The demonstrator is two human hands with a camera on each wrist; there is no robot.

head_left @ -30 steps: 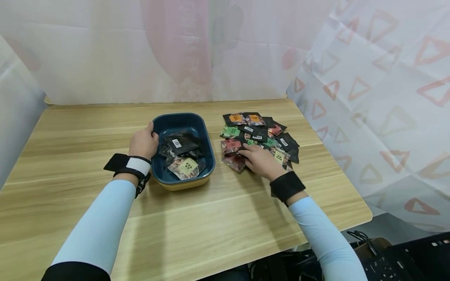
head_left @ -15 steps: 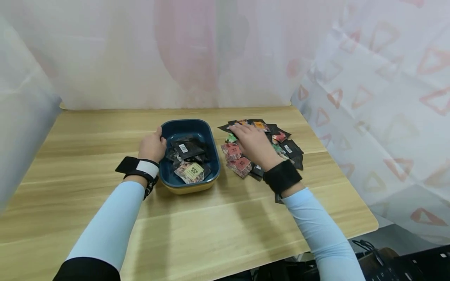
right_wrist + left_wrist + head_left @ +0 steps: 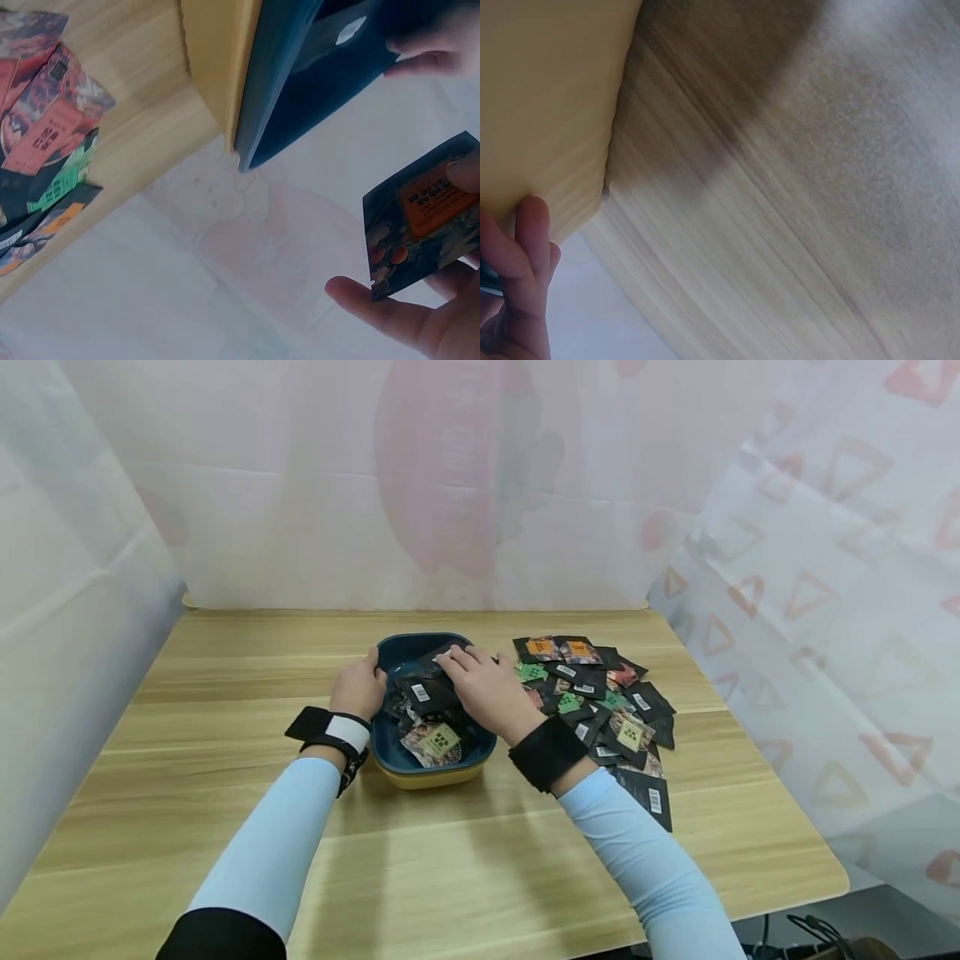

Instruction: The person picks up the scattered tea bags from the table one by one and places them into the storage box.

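My right hand (image 3: 487,689) is over the basin, fingers curled round one small sachet (image 3: 424,214); in the right wrist view it is a dark square packet with an orange label and a reddish fruit print, pinched between thumb and fingertips and held above the basin's interior. My left hand (image 3: 360,687) grips the left rim of the basin (image 3: 405,762), thumb over the edge; in the left wrist view only one finger (image 3: 532,247) shows against the yellow outer wall. One basin: blue inside, yellow outside, rectangular with rounded corners, standing on the wooden table (image 3: 225,827). Contents: a loose heap of sachets, mostly dark; one with a white barcode (image 3: 422,692) and one with a pale yellow label (image 3: 435,742) lie uppermost. Exact count inside cannot be told, several overlap. Just right of the basin, on the table, lies one spread pile of sachets (image 3: 600,702), well over a dozen, overlapping: two orange-labelled at the far edge, several green, some red, many black with barcodes. One black sachet (image 3: 647,795) lies nearest me, beside my right sleeve.
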